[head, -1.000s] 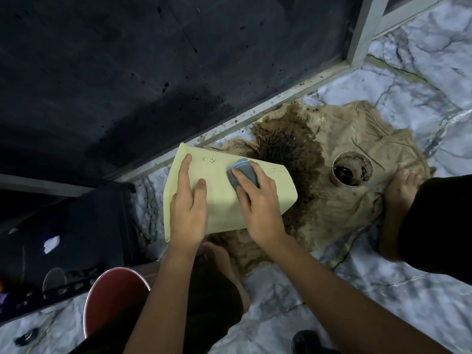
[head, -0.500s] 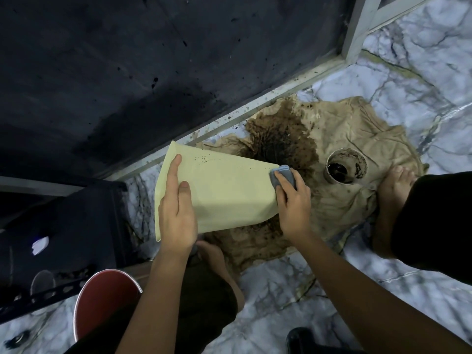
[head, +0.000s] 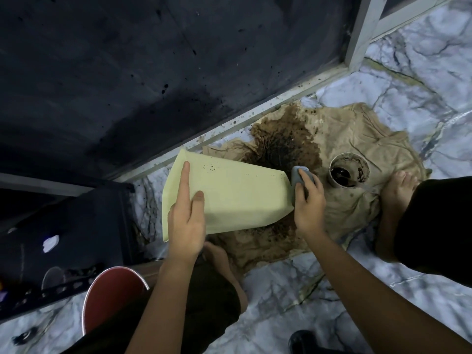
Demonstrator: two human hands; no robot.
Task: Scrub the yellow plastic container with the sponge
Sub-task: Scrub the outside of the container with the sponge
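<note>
Container (head: 237,195): pale yellow, dark-speckled. Sponge (head: 297,176): grey-blue. Cloth (head: 357,139): tan, brown-stained. Floor (head: 421,80): white, grey-veined marble pattern.

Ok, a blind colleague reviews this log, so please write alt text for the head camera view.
A person's right hand presses a grey sponge against the narrow end of a yellow plastic container, while the left hand steadies its wide end with fingers flat. Beneath lies a stained tan cloth on marble floor, with a dirty cup on it.
</note>
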